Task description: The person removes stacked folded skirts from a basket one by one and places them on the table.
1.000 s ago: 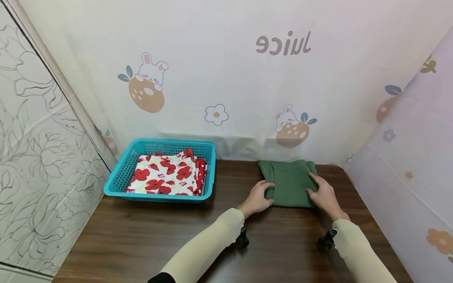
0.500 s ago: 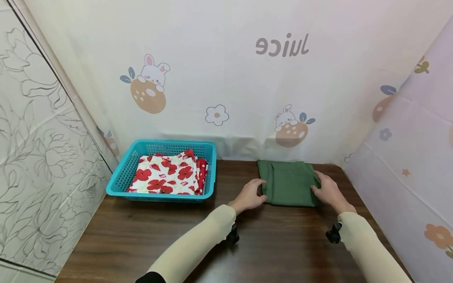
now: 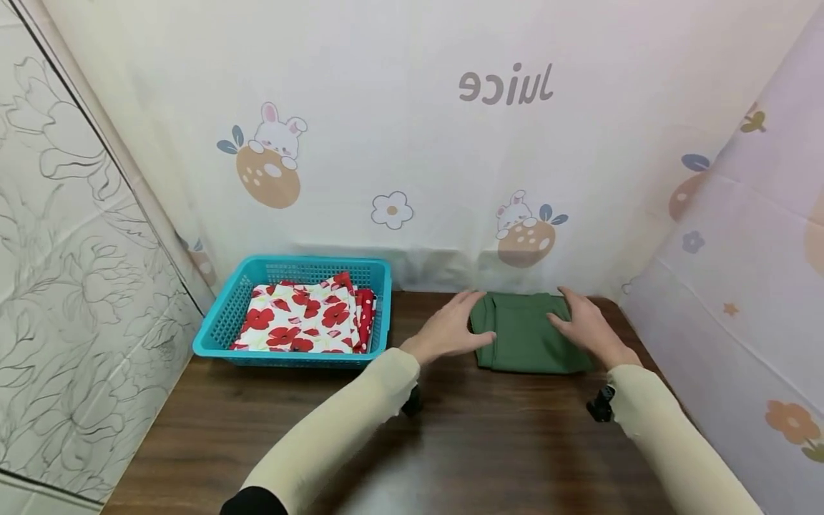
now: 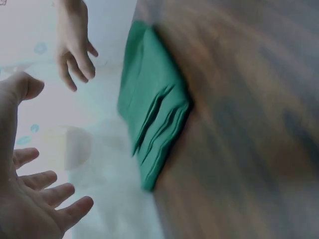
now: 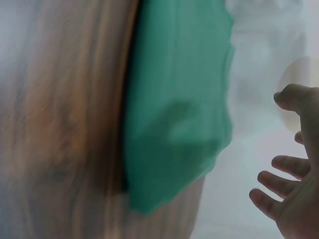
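Note:
A folded green cloth [image 3: 531,336] lies flat on the brown wooden table [image 3: 502,436], close to the back wall. Its layered folds show at the left side in the left wrist view, where the cloth [image 4: 154,94] is apart from the fingers. My left hand [image 3: 447,327] hovers over the cloth's left edge, fingers spread and thumb out. Above its right part is my right hand [image 3: 589,329], also with fingers extended. In the right wrist view, the right hand [image 5: 294,174] stands off the cloth [image 5: 177,109] and casts a shadow on it. Neither hand holds anything.
On the table's left stands a turquoise plastic basket [image 3: 292,361]. Inside it are a folded white cloth with red flowers [image 3: 302,318] and a red cloth with white dots [image 3: 365,318]. A printed curtain [image 3: 399,129] hangs behind the table, and others flank both sides.
Both hands have come off the sides of the green cloth and risen above it, with fingers opening out. The cloth stays in place; the basket has not moved.

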The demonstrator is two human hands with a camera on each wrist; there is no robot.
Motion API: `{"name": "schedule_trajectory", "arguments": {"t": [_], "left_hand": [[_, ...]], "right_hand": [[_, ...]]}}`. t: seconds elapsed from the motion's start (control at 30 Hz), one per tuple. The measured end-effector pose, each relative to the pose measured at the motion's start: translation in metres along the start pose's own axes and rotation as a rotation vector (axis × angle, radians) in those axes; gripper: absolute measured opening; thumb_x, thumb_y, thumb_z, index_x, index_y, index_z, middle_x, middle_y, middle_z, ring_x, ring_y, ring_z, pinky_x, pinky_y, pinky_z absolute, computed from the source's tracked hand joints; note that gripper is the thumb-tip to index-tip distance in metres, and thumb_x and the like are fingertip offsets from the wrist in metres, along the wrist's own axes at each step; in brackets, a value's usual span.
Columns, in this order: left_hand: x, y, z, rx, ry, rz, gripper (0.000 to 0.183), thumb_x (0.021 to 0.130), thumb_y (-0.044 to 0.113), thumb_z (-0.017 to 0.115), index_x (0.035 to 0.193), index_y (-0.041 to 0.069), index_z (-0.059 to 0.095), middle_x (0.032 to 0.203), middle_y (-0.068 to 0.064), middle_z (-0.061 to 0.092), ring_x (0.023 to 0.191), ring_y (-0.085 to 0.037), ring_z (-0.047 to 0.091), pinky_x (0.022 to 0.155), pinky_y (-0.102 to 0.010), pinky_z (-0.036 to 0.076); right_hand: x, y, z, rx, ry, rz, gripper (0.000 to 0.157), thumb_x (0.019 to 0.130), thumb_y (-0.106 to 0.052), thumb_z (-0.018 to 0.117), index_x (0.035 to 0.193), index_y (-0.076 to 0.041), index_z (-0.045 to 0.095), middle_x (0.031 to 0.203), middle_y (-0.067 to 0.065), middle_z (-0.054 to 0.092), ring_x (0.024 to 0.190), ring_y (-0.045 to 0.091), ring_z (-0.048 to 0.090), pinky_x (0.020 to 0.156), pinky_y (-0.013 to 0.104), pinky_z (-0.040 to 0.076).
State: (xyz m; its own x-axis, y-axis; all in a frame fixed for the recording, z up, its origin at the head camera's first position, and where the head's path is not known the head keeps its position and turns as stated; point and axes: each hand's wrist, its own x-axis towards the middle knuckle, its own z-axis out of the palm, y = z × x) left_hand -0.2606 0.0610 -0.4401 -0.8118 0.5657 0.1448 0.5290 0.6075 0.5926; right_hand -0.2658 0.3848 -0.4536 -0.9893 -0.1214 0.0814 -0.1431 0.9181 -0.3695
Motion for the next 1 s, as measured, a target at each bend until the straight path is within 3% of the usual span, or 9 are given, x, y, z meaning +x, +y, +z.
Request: {"name": "schedule_trajectory", "arguments": {"t": [0.17, 0.43, 0.77, 1.0], "left_hand": [[0.000, -0.014, -0.030, 0.073, 0.030, 0.010, 0.088, 0.092, 0.058, 0.065, 0.164, 0.025, 0.027, 0.170, -0.004, 0.025, 0.152, -0.030, 0.036, 0.117, -0.054, 0.041], [-0.012, -0.058, -0.071, 0.180, 0.092, -0.044, 0.092, 0.090, 0.069, 0.059, 0.163, 0.023, 0.028, 0.169, -0.011, 0.027, 0.158, -0.038, 0.018, 0.122, -0.071, 0.016], [-0.054, -0.118, -0.108, 0.153, 0.085, -0.195, 0.093, 0.094, 0.072, 0.051, 0.166, 0.021, 0.022, 0.170, -0.018, 0.021, 0.157, -0.047, 0.011, 0.120, -0.073, 0.016], [-0.073, -0.148, -0.133, 0.200, 0.090, -0.249, 0.093, 0.095, 0.071, 0.051, 0.166, 0.018, 0.021, 0.170, -0.020, 0.020, 0.157, -0.049, 0.011, 0.119, -0.075, 0.014]], "right_hand": [[0.008, -0.029, 0.000, -0.014, 0.037, -0.024, 0.081, 0.103, -0.039, 0.061, 0.158, 0.007, 0.025, 0.157, 0.040, 0.029, 0.142, 0.059, 0.031, 0.109, 0.075, 0.032], [0.030, -0.077, 0.009, 0.004, 0.080, -0.122, 0.087, 0.101, -0.047, 0.062, 0.162, 0.001, 0.022, 0.161, 0.035, 0.028, 0.146, 0.055, 0.031, 0.114, 0.071, 0.031], [0.051, -0.146, 0.034, 0.107, 0.008, -0.181, 0.093, 0.099, -0.052, 0.063, 0.165, -0.007, 0.015, 0.168, 0.023, 0.022, 0.154, 0.044, 0.026, 0.120, 0.063, 0.029], [0.066, -0.197, 0.050, 0.163, -0.014, -0.220, 0.095, 0.097, -0.057, 0.062, 0.167, -0.015, 0.012, 0.171, 0.015, 0.019, 0.156, 0.038, 0.025, 0.122, 0.059, 0.030]]}}
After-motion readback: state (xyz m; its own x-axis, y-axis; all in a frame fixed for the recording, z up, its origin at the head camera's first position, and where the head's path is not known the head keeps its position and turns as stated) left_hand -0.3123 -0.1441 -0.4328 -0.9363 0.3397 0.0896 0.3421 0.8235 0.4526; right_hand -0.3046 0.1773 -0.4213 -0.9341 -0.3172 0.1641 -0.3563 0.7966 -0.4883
